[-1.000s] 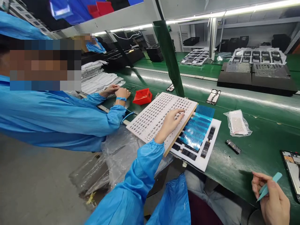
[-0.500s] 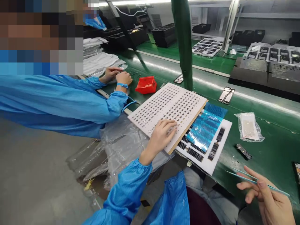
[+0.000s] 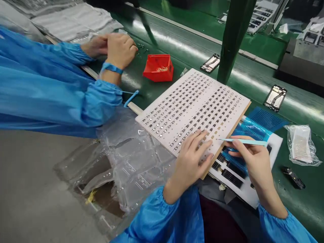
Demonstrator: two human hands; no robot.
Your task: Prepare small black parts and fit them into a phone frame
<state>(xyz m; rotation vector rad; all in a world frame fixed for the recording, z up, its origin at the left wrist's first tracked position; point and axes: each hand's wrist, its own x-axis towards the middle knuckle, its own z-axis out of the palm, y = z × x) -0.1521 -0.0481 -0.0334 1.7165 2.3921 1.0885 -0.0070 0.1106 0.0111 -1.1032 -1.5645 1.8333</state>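
Note:
A white perforated board point(image 3: 194, 108) filled with rows of small dark parts lies tilted on the green bench. My left hand point(image 3: 191, 162) rests flat on its near corner, fingers spread. My right hand point(image 3: 253, 162) pinches pale blue tweezers point(image 3: 243, 141), whose tip points at the board's near right edge. Under the board sits a white foam tray point(image 3: 275, 148) with blue film point(image 3: 263, 119) and black comb-like parts.
A co-worker in a blue smock sits at left, hands point(image 3: 113, 47) together near a red bin point(image 3: 159, 68). Clear plastic bags point(image 3: 126, 158) hang off the bench edge. Phone frames point(image 3: 275, 98), a bagged part point(image 3: 301, 145), a small black part point(image 3: 293, 178) and a green post point(image 3: 234, 37) lie beyond.
The view has dropped and closed in. My right hand swung in from the lower right to the board's edge with the tweezers. My left hand slid toward the board's near corner.

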